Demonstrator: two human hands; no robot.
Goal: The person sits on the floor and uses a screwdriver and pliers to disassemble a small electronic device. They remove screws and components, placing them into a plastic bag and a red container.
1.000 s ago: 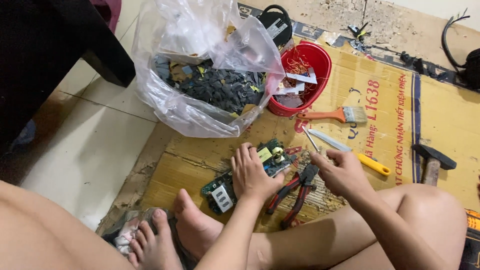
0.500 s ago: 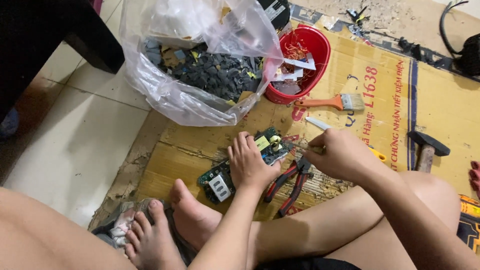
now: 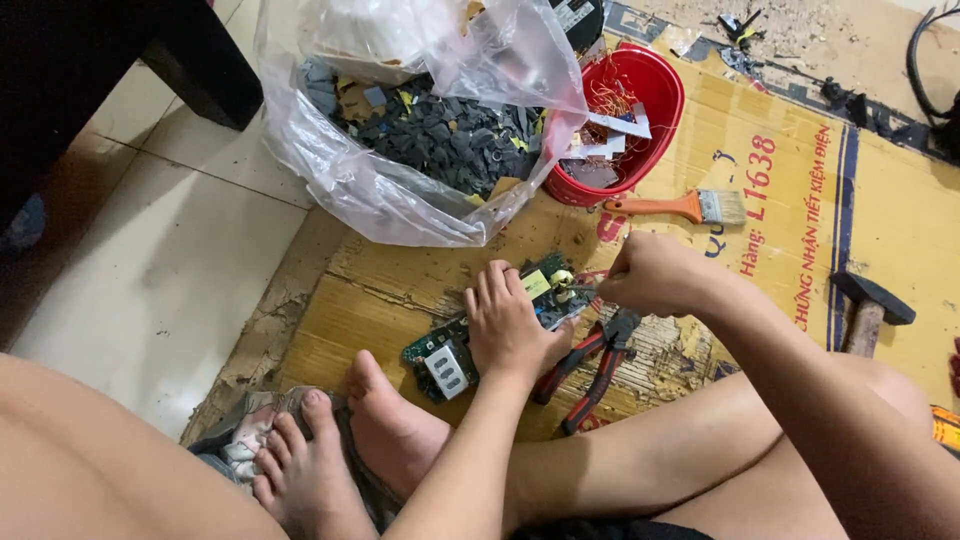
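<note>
Flattened yellow cardboard sheet (image 3: 760,160) underneath; my left hand (image 3: 512,325) presses flat on the green circuit board (image 3: 450,358), while my right hand (image 3: 650,272) has closed into a fist, probably gripping a tool, over it.

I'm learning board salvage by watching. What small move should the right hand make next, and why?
Probably a short, careful pry at the board's upper end. The left hand already presses the green circuit board flat on the cardboard, and the right hand is fisted, apparently around a tool hidden from view, right beside the yellow component.
</note>
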